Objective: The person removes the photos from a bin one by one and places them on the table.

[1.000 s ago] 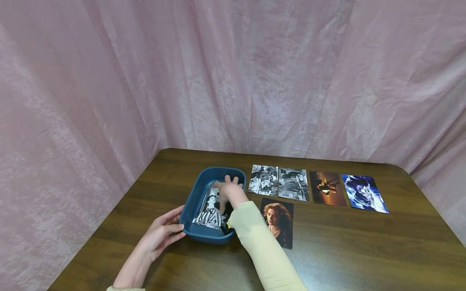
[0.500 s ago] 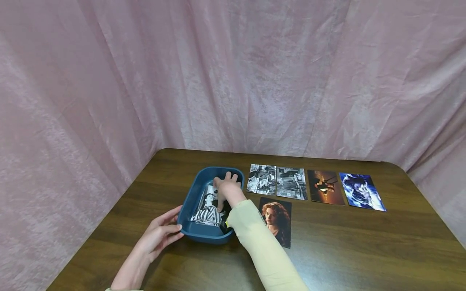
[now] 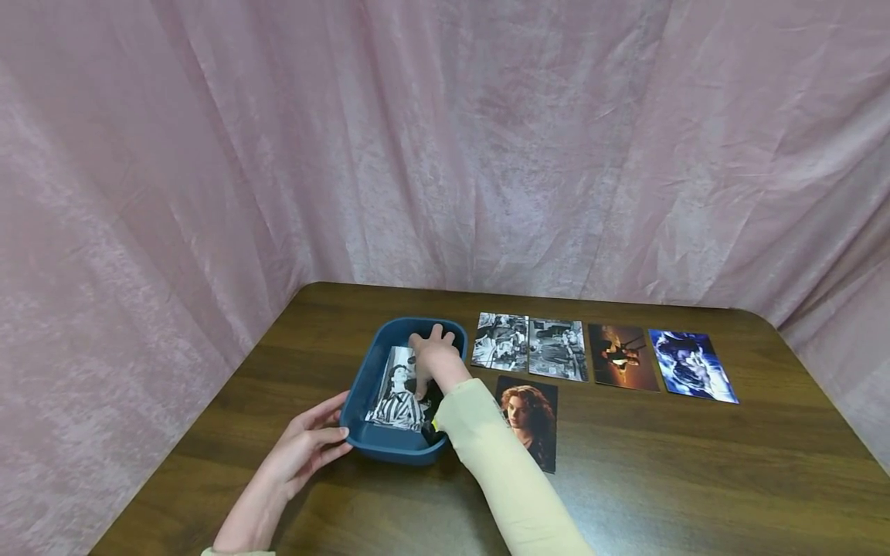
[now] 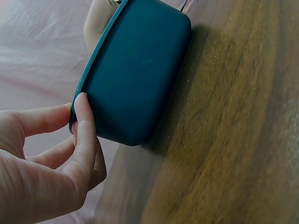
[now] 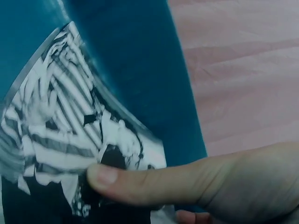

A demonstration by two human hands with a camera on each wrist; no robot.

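Observation:
A blue plastic tray [image 3: 399, 449] sits on the table, with a black-and-white photo [image 3: 398, 405] of a person in stripes inside. My left hand [image 3: 300, 449] pinches the tray's near left rim, its thumb on one side and fingers against the outer wall, as the left wrist view shows. My right hand [image 3: 438, 363] reaches into the tray and grips the photo, its thumb [image 5: 135, 184] pressed on the picture [image 5: 60, 126]. Most of its other fingers are hidden in the right wrist view. The sleeve covers part of the tray's right side.
Right of the tray, two black-and-white photos [image 3: 501, 341], an orange-brown photo [image 3: 624, 357] and a blue photo [image 3: 694, 366] lie in a row on the wooden table [image 3: 660, 463]. A portrait photo [image 3: 530, 421] lies nearer, partly under the right sleeve. A pink curtain [image 3: 487, 154] hangs behind.
The photo in the tray has shifted slightly under my right hand, and more of its upper part shows. My left hand keeps its place on the rim. The view has moved a little.

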